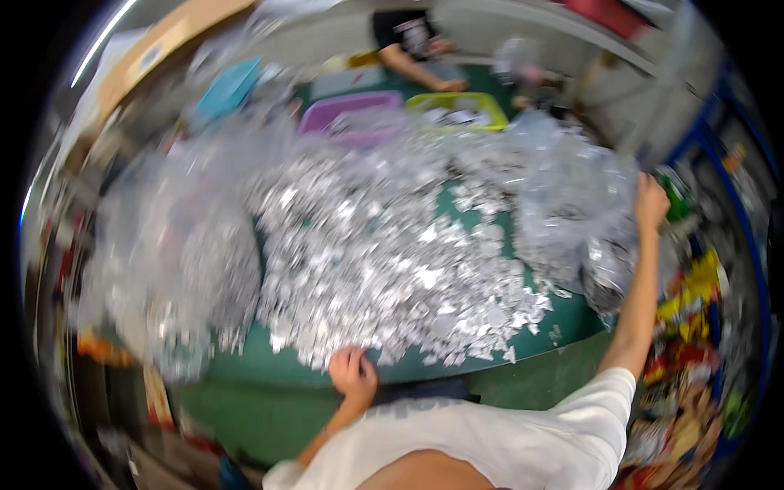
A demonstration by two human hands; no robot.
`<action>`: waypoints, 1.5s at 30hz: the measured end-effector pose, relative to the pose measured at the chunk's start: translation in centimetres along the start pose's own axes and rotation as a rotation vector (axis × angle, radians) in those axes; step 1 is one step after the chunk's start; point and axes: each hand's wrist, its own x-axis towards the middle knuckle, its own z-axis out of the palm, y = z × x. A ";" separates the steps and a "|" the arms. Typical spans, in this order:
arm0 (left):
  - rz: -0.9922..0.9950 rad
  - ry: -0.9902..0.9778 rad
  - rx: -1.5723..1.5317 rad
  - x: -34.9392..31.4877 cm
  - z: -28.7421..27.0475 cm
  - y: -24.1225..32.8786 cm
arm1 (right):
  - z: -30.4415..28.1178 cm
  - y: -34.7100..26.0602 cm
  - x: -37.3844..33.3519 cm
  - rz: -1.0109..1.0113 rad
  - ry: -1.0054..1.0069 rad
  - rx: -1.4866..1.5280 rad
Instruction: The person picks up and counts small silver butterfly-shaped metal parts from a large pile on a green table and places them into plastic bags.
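on the green table (539, 339), a broad heap of small silver foil pieces (384, 253) spreads from the near edge almost to the far side, loose and flat enough that single pieces lie scattered off its right fringe. the left hand (353, 376) rests at the heap's near edge, fingers curled down and touching the outermost pieces; whether anything is pinched under them cannot be told, since the fingertips are hidden against the foil. placed there, it seems to brace the body at the table edge and hold the fringe back from spilling.

the right hand (651, 202) is stretched far out to the right, arm nearly straight, fingers closed around the upper rim of a clear plastic bag (572, 196) that stands beside the heap. the grip looks firm, a fistful of film gathered up, and the bag hangs crumpled below it with more silver pieces showing through near its bottom. holding it by the top probably keeps its mouth raised so the contents stay in.

another clear bag (175, 261), bulging with the same foil, slumps at the left of the table. beyond the heap sit a purple tray (347, 110) and a yellow-green tray (457, 110), where another person's hand (447, 84) rests. colourful packets (694, 302) crowd the floor at right.
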 end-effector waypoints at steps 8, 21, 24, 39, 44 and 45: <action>-0.123 -0.081 -0.032 0.8 -0.6 0.9 | -7.6 -9.8 -2.7 -0.304 0.345 0.135; 0.118 -0.479 0.153 9.3 2.8 -2.3 | -6.4 -28.0 -27.5 -0.898 -0.513 0.800; 0.043 -0.432 0.109 9.4 2.8 -2.6 | -4.8 -26.0 -26.7 -0.787 -0.443 0.739; 0.183 -0.423 -0.110 9.1 3.2 -2.4 | -4.8 -27.6 -26.3 -0.333 -0.566 0.910; 0.217 -0.452 -0.161 8.7 3.2 -2.1 | -3.4 -24.8 -25.6 -0.216 -0.578 0.933; 0.195 -0.445 -0.160 8.8 3.3 -1.9 | -3.1 -24.4 -25.6 -0.190 -0.600 0.941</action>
